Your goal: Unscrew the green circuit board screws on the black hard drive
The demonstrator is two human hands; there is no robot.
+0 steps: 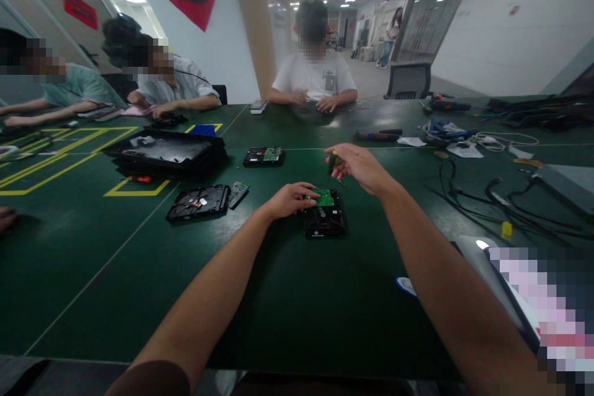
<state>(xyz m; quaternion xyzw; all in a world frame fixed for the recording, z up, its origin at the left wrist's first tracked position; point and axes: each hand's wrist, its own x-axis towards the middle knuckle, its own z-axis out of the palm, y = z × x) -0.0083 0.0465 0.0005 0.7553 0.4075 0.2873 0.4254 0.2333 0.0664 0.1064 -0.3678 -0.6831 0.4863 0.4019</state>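
Note:
A black hard drive (325,219) lies on the green table (297,309) in front of me, with a small green circuit board (326,198) on its far end. My left hand (292,198) rests on the drive's left far corner, fingers curled down against the board's edge. My right hand (359,167) hovers just above and behind the drive, closed round a small screwdriver (333,164) with a yellow and black handle; its tip points down at the board.
A second black drive (199,203) and a loose board (238,193) lie to the left, a third drive (263,156) farther back, beside a black tray (162,153). Cables (501,201) sprawl at right. Three people sit at the table's far and left sides.

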